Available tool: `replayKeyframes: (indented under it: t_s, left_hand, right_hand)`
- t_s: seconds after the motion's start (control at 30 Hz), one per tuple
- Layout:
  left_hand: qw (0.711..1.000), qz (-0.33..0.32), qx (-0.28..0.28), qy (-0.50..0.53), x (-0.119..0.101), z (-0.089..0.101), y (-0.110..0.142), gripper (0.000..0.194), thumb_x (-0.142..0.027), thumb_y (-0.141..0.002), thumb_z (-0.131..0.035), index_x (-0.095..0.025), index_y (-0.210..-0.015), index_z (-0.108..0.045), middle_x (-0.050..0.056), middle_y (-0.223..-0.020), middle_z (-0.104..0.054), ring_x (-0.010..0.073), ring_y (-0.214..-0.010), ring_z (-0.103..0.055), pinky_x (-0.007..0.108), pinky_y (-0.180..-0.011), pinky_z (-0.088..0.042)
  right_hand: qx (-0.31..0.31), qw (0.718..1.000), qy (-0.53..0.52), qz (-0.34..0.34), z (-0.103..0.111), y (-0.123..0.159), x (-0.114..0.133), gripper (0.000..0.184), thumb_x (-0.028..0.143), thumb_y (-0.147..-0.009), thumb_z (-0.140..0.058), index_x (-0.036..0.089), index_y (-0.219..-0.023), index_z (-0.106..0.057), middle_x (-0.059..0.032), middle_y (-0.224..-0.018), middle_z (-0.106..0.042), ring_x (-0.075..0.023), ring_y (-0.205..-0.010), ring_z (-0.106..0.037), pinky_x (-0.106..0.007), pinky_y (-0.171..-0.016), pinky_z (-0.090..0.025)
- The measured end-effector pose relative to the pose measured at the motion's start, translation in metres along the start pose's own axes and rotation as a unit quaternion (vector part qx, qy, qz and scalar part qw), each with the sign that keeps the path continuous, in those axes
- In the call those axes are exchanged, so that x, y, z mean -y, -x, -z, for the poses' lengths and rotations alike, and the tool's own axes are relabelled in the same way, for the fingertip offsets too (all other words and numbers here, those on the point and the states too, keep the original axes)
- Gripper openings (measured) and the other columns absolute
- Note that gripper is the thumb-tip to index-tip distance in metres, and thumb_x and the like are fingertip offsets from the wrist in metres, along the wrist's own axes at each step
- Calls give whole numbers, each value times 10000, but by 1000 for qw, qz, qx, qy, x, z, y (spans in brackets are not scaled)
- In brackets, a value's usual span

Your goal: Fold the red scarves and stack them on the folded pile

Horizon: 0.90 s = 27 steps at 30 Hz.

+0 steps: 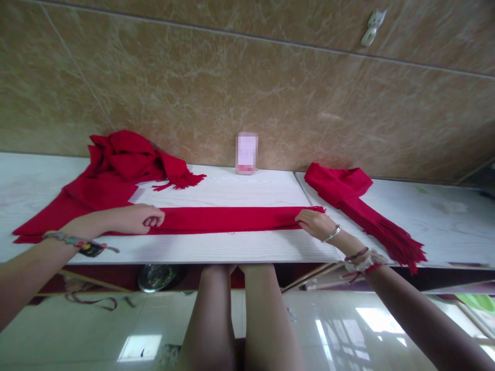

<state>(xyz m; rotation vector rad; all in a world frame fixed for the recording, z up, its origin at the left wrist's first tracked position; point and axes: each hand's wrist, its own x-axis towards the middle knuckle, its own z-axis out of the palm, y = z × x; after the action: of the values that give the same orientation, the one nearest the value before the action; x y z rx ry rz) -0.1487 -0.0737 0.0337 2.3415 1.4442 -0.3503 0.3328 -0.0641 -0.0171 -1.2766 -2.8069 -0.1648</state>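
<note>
A red scarf point(228, 219) lies stretched in a narrow folded strip along the white tabletop point(240, 248). My left hand point(139, 218) is closed with curled fingers on its left part. At the fringed right end, my right hand point(316, 223) pinches the cloth; the fingertips are partly hidden. Behind my left hand is a heap of red cloth point(119, 162) with a fringed end, and I cannot tell whether it joins the strip. Right of my right hand, another red scarf point(344, 193) lies loosely folded, its fringe toward the front edge.
A small pale pink box-like object point(246, 153), blurred out, stands against the brown tiled wall point(216, 82). A white cat-shaped hook point(373, 28) is on the wall. Below the tabletop, a round metal dish point(157, 277) shows on a shelf. My legs point(240, 314) reach under the front edge.
</note>
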Motion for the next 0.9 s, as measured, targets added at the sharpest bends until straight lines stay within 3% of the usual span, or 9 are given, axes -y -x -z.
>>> replayKeyframes:
  t_s: [0.33,0.5,0.57,0.63,0.73,0.8,0.9]
  left_hand:
    - [1000,-4,10,-15,-13,-5,2,235,-17,-536,-353,-142,-648,-517,-35,-594,-466,94,-556,-387,179,-511,-263]
    - [999,-24,17,-18,-24,6,-7,119,-146,-662,-416,-157,-668,-534,-29,-603,-505,98,-540,-414,180,-500,-300]
    - [997,-63,-32,-16,-32,4,-21,170,-231,-737,-398,-167,-693,-550,-6,-655,-556,119,-599,-481,194,-580,-369]
    - [988,-87,-126,-21,-45,-4,-41,262,-291,-799,-353,-167,-815,-583,36,-821,-611,153,-758,-545,236,-742,-403]
    - [968,-72,-236,-47,-70,-25,-69,378,-357,-841,-339,-133,-1066,-544,116,-1118,-562,207,-1016,-513,324,-914,-354]
    - [964,-30,-255,-65,-86,-41,-82,463,-401,-855,-344,-157,-1237,-438,127,-1319,-422,253,-1186,-396,412,-980,-287]
    - [971,10,-223,-83,-99,-58,-88,520,-443,-872,-325,-220,-1343,-318,87,-1425,-282,291,-1288,-246,507,-1001,-217]
  right_hand:
    - [0,998,-20,51,0,2,-2,216,91,-737,-442,154,-818,-632,-83,-804,-644,-189,-780,-597,-301,-696,-485]
    - [-19,993,-80,85,14,-17,10,168,204,-786,-500,162,-876,-635,-87,-866,-645,-187,-815,-598,-318,-747,-495]
    - [-53,990,-106,80,11,-35,25,215,256,-820,-484,154,-943,-628,-108,-950,-633,-192,-891,-587,-340,-823,-478]
    - [-82,989,-112,47,3,-58,46,297,316,-843,-465,147,-1051,-595,-135,-1098,-588,-211,-1012,-545,-374,-893,-442]
    - [-65,993,-98,-23,-11,-87,85,454,379,-852,-452,125,-1227,-476,-161,-1289,-463,-252,-1181,-424,-430,-950,-382]
    - [-25,994,-89,-60,-19,-97,104,513,419,-861,-421,152,-1299,-395,-135,-1368,-380,-274,-1253,-331,-495,-972,-328]
    - [16,992,-81,-91,-24,-96,113,550,447,-875,-372,161,-1342,-328,-109,-1411,-317,-262,-1293,-264,-500,-1016,-251]
